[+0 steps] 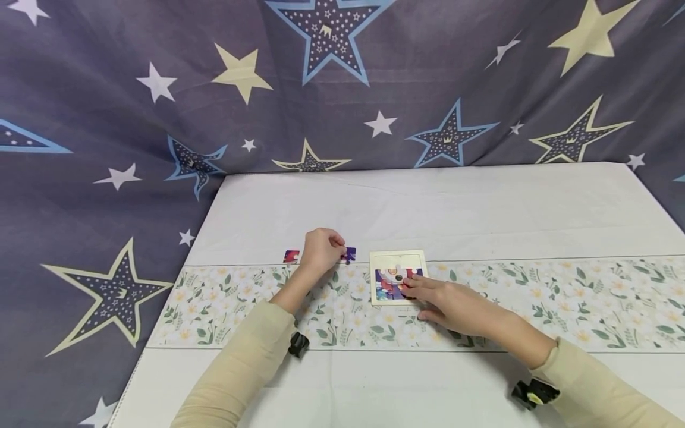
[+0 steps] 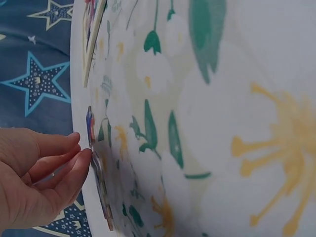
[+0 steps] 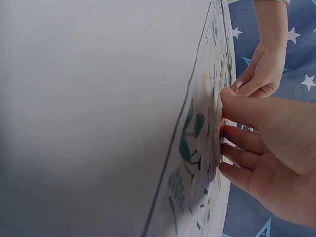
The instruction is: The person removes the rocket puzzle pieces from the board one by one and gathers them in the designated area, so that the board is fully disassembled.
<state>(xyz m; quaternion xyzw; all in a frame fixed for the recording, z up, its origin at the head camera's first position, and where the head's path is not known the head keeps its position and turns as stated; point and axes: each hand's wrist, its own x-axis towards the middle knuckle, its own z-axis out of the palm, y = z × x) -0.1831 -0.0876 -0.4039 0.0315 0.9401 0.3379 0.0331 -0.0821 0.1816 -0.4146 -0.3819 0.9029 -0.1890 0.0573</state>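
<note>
My left hand [image 1: 320,249] pinches the left edge of a purple jigsaw puzzle piece [image 1: 350,254] low over the table. In the left wrist view, the fingertips [image 2: 75,138] meet right at that thin piece [image 2: 90,121]. A red puzzle piece [image 1: 291,256] lies to the left of this hand. My right hand [image 1: 449,303] rests its straight fingers on the right side of a pale puzzle tray [image 1: 397,254]. Joined colourful pieces [image 1: 386,285] fill the tray's near part, and its far part shows bare backing. In the right wrist view, the thumb [image 3: 242,106] lies at the tray's edge.
A white tablecloth [image 1: 428,208] with a flowered band [image 1: 535,297] covers the table. Behind it and to the left hangs a dark curtain [image 1: 160,131] with stars. Black wrist devices [image 1: 298,344] sit below both forearms.
</note>
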